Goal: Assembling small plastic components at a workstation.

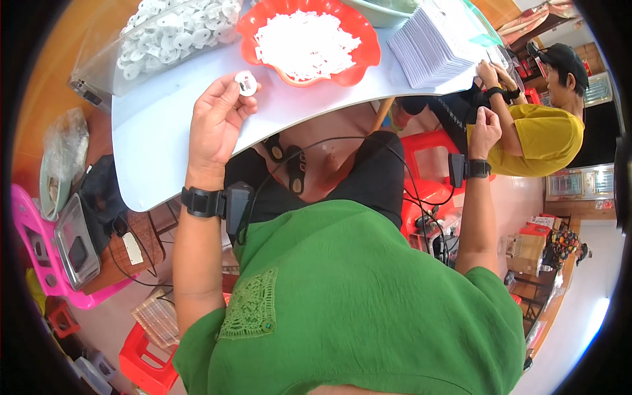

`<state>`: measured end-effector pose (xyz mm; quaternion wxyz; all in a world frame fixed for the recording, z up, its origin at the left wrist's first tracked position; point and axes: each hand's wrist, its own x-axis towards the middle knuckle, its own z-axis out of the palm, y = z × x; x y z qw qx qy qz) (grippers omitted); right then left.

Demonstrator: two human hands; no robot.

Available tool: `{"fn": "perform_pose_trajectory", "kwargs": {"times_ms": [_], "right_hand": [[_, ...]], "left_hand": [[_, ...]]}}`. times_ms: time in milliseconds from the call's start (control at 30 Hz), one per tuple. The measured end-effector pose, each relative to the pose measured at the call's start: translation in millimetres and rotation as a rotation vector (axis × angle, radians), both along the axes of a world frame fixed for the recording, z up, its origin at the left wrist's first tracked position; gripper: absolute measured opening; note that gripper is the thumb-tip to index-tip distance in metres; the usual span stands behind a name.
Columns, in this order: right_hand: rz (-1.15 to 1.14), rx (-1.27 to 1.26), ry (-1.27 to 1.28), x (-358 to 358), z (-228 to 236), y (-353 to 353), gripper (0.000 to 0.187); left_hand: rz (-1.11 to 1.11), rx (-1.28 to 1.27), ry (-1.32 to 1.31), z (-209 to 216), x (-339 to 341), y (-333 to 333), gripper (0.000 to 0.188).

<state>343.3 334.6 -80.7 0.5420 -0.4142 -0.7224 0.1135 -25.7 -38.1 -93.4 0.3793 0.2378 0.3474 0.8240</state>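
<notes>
Over the near edge of the table, my left hand point(220, 122) pinches a small round white plastic disc point(245, 80) between thumb and fingers. A dark mark shows on the face of the disc. Just beyond it stands a red scalloped bowl point(372, 56) heaped with small white pieces point(306, 43). To the left, a clear bin point(99, 66) holds many similar white round parts point(174, 36). My right hand point(485, 133) is raised off to the right, away from the table, its fingers closed together. Whether anything is between them is hidden.
A stack of white cards or sheets point(431, 49) stands right of the bowl on the white table point(158, 145). At the right sits another person in a yellow shirt point(543, 135), hands at the table. Red stools point(421, 148) and a pink stool point(39, 230) stand nearby. Cables run from my wrists.
</notes>
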Motion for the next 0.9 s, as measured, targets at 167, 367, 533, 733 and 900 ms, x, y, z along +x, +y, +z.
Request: {"fn": "perform_pose_trajectory", "kwargs": {"times_ms": [167,367,533,733,900], "right_hand": [[0.147,-0.118,0.063,-14.4,22.2,-17.1,0.012],[0.253,-0.128,0.113,-42.1,77.4,-45.4,0.010],[0.395,-0.026,-0.178,-67.4,122.1,-55.3,0.008],[0.532,0.109,-0.488,-110.6,164.7,-26.4,0.008],[0.502,0.194,-0.725,-134.5,175.3,29.6,0.013]], "left_hand": [[0.006,-0.005,-0.010,-1.8,2.0,1.4,0.025],[0.020,-0.036,-0.037,6.0,6.5,-0.1,0.022],[0.018,-0.053,-0.055,6.9,5.7,0.7,0.023],[0.092,-0.075,-0.080,6.8,11.7,-2.1,0.027],[0.027,-0.072,-0.105,13.6,9.9,3.7,0.025]]}}
